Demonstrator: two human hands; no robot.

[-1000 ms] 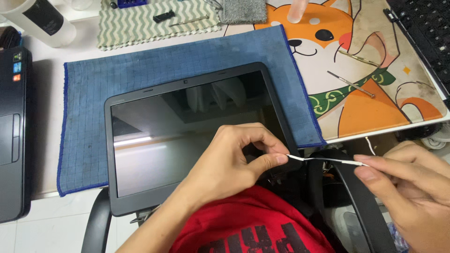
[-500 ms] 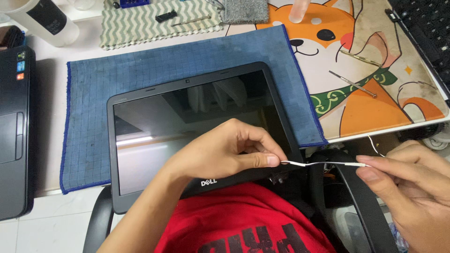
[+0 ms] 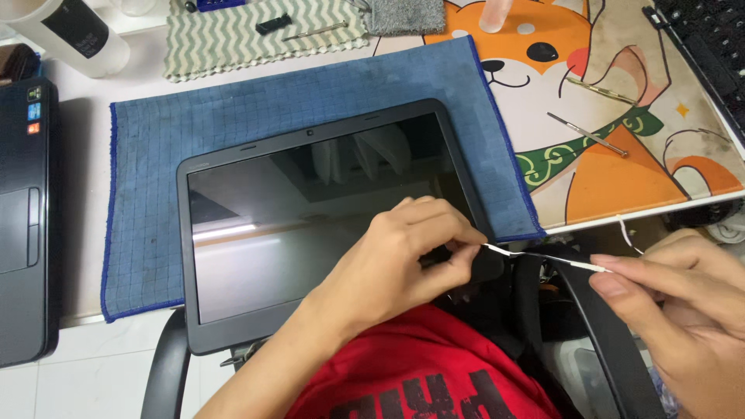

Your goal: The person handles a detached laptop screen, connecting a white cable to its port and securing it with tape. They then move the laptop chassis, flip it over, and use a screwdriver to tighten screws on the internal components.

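A dark grey laptop screen panel [image 3: 310, 225] lies face up on a blue cloth [image 3: 233, 124], its lower edge hanging over the table toward my lap. My left hand [image 3: 403, 256] rests on the panel's lower right corner and pinches one end of a thin white strip [image 3: 543, 257]. My right hand [image 3: 683, 310], off the table at the lower right, pinches the strip's other end. The strip is stretched nearly straight between the two hands.
An orange cartoon-dog desk mat [image 3: 613, 101] lies at right with two thin metal tools [image 3: 586, 133] on it. A second laptop [image 3: 23, 225] sits at far left. A zigzag cloth [image 3: 256, 39] and a white bottle [image 3: 70, 31] are at the back. A keyboard [image 3: 706, 54] is top right.
The view has shifted slightly. Both hands still hold the white strip taut, and my left hand has moved a little right along the panel's lower corner.
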